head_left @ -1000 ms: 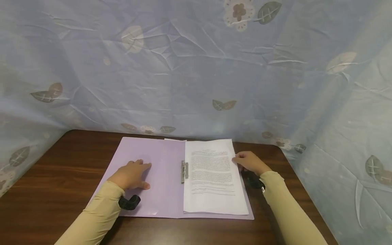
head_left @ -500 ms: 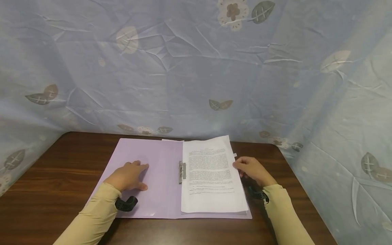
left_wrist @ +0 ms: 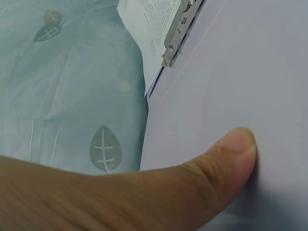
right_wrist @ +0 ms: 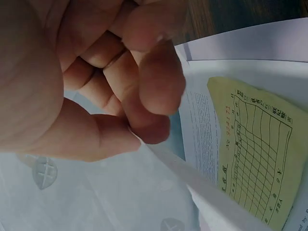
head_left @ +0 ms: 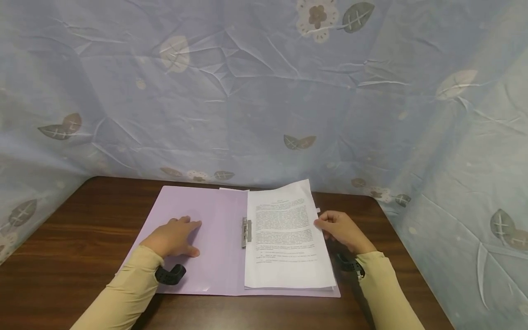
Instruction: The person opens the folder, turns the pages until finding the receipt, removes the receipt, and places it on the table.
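Head view: we see the lilac folder (head_left: 218, 247) near six o'clock; at eight the left hand (head_left: 172, 236) rests loose-fingered on it, likely bracing; at four the right hand (head_left: 341, 230) pinches the top page (head_left: 286, 238), apparently holding it off a yellow slip (right_wrist: 257, 149).

Only "by" can be read, on white sheet (right_wrist: 299, 222) beside yellow slip (right_wrist: 262, 159); slip's red number (right_wrist: 228, 121) and top page's (head_left: 284, 274) print are left illegible.
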Demonstrator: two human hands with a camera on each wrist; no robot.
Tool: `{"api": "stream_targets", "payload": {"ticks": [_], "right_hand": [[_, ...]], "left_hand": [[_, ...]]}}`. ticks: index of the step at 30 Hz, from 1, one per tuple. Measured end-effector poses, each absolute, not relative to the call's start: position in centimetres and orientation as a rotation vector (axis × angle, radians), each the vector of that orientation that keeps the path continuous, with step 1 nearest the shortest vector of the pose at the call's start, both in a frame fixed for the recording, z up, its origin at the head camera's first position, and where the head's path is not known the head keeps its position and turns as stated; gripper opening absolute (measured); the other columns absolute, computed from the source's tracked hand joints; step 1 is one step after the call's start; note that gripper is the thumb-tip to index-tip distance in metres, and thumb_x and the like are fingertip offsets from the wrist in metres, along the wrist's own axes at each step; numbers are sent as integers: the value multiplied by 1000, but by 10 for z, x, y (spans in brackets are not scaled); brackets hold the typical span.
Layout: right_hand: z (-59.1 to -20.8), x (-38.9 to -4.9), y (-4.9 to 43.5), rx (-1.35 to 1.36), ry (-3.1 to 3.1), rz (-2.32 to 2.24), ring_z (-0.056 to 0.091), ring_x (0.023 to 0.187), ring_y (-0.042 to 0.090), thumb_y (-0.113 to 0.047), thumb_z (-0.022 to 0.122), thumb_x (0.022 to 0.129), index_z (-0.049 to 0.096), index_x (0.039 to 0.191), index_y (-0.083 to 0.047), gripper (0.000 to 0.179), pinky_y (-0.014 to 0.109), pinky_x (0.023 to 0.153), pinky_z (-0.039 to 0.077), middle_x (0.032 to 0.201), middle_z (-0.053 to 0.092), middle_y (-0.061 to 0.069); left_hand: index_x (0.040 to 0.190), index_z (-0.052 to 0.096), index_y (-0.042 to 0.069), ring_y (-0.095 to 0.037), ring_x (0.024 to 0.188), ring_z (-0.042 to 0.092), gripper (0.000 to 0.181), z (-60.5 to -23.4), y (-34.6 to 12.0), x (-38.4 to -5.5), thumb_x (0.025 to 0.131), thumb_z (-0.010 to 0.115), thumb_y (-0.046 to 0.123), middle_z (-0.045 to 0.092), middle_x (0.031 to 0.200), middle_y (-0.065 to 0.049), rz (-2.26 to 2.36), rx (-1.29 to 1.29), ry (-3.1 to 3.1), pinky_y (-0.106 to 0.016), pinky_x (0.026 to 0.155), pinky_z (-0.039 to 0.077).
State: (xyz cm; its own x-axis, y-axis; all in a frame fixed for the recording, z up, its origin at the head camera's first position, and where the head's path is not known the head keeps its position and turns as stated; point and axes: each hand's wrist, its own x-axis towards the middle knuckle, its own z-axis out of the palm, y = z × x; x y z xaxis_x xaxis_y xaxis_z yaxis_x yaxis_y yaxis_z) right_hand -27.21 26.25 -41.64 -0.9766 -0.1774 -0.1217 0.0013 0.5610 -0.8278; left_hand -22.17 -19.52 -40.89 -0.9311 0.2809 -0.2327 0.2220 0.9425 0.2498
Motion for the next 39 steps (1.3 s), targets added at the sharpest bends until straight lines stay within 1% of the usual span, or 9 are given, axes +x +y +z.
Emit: {"api": "stream_targets", "payload": {"ticks": [6,11,16,18,21,25,28,32,39], "right_hand": [[-421,-274,265,-132,2607,-1400,54,66,18,-21,69,98,70,99,-1,20,30,57,45,72,60,5],[-424,-275,268,-101,2612,-1378,55,67,19,-21,69,99,70,99,-1,20,30,60,46,76,61,5],[-426,-276,271,-78,2619,-1369,58,69,20,-20,70,98,72,97,-2,18,30,61,49,77,63,7],[-426,-277,272,-89,2613,-1372,58,69,19,-20,71,98,73,98,-1,19,30,61,49,77,64,6],[-427,-278,274,-92,2590,-1387,58,69,19,-20,71,98,73,99,0,20,29,59,50,77,63,7],[-427,-278,277,-56,2582,-1399,58,70,19,-19,69,99,72,100,0,20,29,57,50,78,62,7],[-426,-277,278,-35,2584,-1397,58,71,20,-19,67,100,71,99,0,19,30,59,51,79,63,7],[-424,-276,277,-60,2559,-1417,60,73,20,-19,65,102,70,99,1,21,32,63,54,82,65,7],[-425,-277,279,-83,2542,-1439,59,72,21,-15,60,102,66,100,2,19,31,61,56,80,61,8]], "left_hand": [[146,55,0,-60,136,43,81,-409,-197,-223,82,86,38,43,150,-39,355,367,2804,-69,109,38],[146,55,1,-58,139,40,79,-406,-201,-223,82,86,36,42,152,-37,375,367,2766,-71,110,36],[144,57,2,-58,137,43,78,-403,-203,-224,80,88,33,47,149,-34,354,385,2801,-78,103,35],[144,57,2,-59,135,43,79,-402,-203,-223,79,89,33,47,148,-35,346,382,2817,-79,101,37],[146,54,0,-63,135,38,84,-403,-204,-222,78,89,33,42,148,-39,383,357,2819,-76,103,37],[149,50,-2,-65,137,34,89,-407,-205,-224,79,89,37,37,150,-42,435,336,2802,-74,107,36],[149,51,-1,-64,138,35,89,-410,-205,-225,79,88,41,37,151,-41,444,332,2792,-74,107,35],[148,52,0,-63,139,35,88,-410,-204,-226,79,88,41,38,152,-40,435,319,2789,-75,107,35],[148,52,1,-62,139,34,88,-410,-204,-226,79,88,40,38,152,-39,439,309,2790,-75,108,35]]}}
